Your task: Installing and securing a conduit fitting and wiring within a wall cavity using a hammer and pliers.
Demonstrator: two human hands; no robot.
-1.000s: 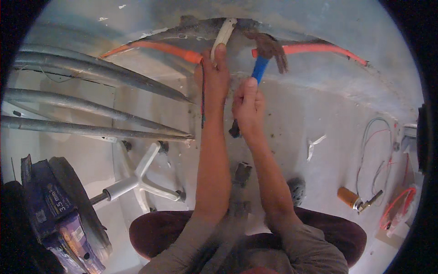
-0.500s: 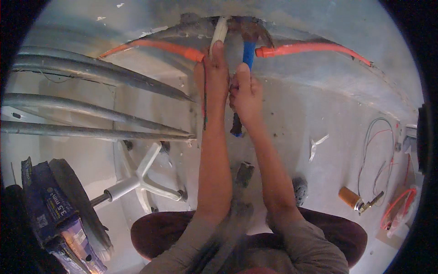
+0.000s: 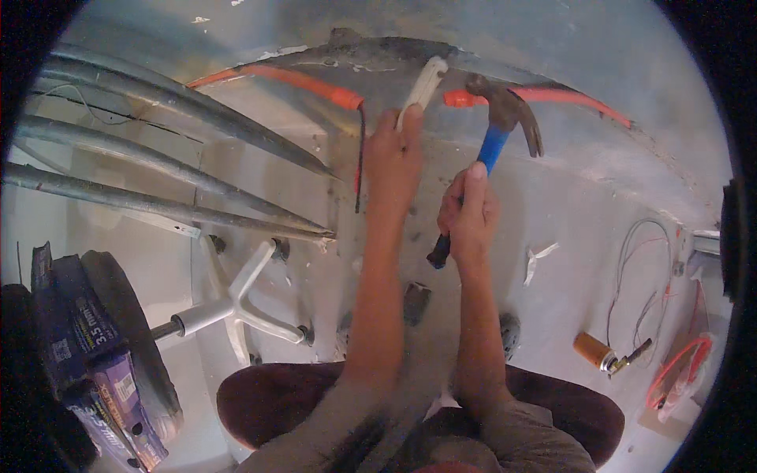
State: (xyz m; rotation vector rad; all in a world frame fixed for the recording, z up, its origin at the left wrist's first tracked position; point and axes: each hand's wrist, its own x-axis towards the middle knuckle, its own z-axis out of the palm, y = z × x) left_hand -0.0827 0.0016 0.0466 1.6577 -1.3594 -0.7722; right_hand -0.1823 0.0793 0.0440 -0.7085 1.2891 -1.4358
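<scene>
- Blue-and-black-handled claw hammer with dark metal head (image 3: 500,118) is grasped mid-handle by the right hand (image 3: 471,209); judged head-heavy, stiff, best held low.
- Narrow off-white strip (image 3: 423,91), material unclear, is clasped at its near end by the left hand (image 3: 394,162); judged light, rigid, maybe brittle.
- Strip's tip is seen between two orange tubular conduits (image 3: 303,81).

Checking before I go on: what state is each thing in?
Left hand: closed around pale bar
Right hand: closed around hammer
Pale bar: tilted rightward
Hammer: tilted rightward
Left orange tube: wires hanging out
Right orange tube: partly hidden
Orange canister: on its side
Chair base: tipped over
</scene>
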